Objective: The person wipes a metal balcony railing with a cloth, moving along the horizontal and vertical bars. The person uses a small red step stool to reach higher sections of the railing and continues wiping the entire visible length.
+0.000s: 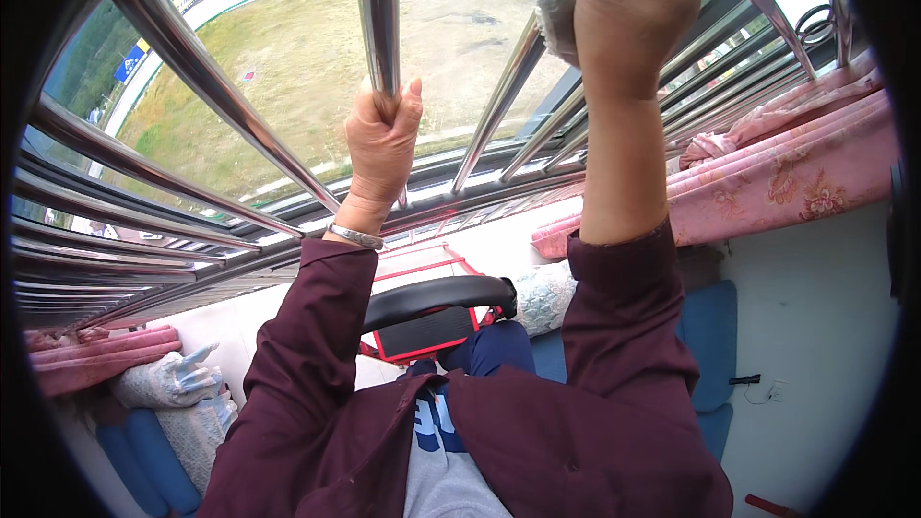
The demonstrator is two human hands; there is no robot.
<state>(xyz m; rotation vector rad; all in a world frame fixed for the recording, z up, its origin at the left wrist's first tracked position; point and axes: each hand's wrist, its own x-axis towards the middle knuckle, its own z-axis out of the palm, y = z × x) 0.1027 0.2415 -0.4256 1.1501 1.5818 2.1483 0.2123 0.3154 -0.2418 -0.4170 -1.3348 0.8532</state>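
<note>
My left hand (385, 133) is wrapped around an upright shiny metal bar (377, 14) of the window guard, its thumb pointing up. A patterned metal bracelet (355, 236) circles that wrist. Higher up at the top edge, my right hand (637, 21) grips a grey-white cloth (560, 7), which lies against another metal bar (507, 101). Part of the right hand's fingers lies beyond the picture's top edge, and a dark thing shows between thumb and fingers that I cannot make out.
Below my arms stands a red-framed step ladder (424, 334) with a black padded rail (439, 295). Pink floral curtains (791, 173) hang at the right. Blue sofa cushions (709, 345) with lace covers flank both sides. Outside the bars lie a grassy lot (288, 65) and a road.
</note>
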